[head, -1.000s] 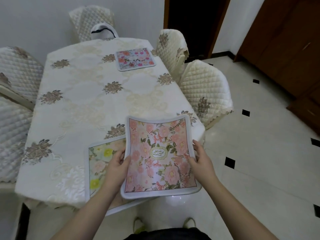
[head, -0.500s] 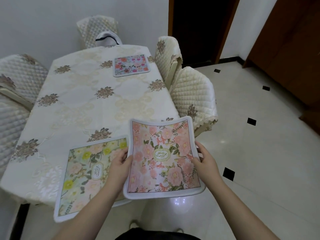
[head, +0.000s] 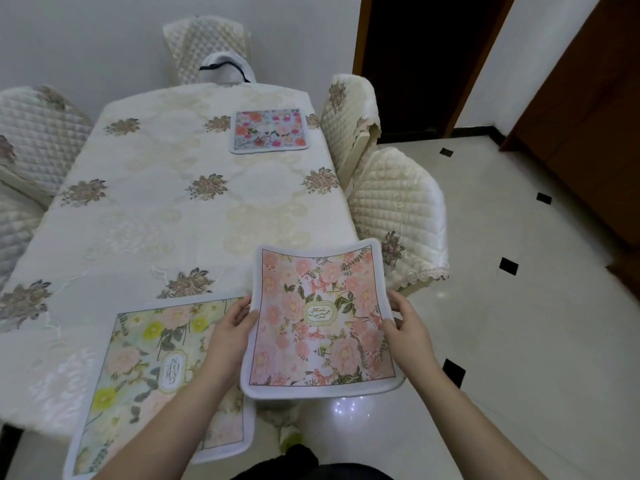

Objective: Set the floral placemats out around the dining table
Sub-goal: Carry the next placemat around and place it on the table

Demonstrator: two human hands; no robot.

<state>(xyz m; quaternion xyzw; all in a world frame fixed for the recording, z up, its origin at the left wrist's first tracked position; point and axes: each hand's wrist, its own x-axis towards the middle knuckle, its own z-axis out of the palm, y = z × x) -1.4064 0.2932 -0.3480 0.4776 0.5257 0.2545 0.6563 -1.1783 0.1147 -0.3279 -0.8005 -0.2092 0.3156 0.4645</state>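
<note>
I hold a pink floral placemat (head: pixel 318 320) in the air off the table's near right corner. My left hand (head: pixel 230 332) grips its left edge and my right hand (head: pixel 407 332) grips its right edge. A green and yellow floral placemat (head: pixel 152 368) lies on the near end of the table, overhanging the front edge, with another mat's edge showing under it. A blue floral placemat (head: pixel 268 130) lies flat at the far right of the dining table (head: pixel 145 202), which wears a cream embroidered cloth.
Quilted cream chairs stand around the table: two on the right (head: pixel 398 209), one at the far end (head: pixel 207 46), two on the left (head: pixel 31 136). A white bag (head: pixel 225 69) sits on the far chair. Glossy tiled floor (head: pixel 519 306) lies to the right, with wooden doors beyond.
My view has shifted to the right and closer, so the table slid left in the frame. The pink placemat stays held in both hands; more of the green placemat now shows.
</note>
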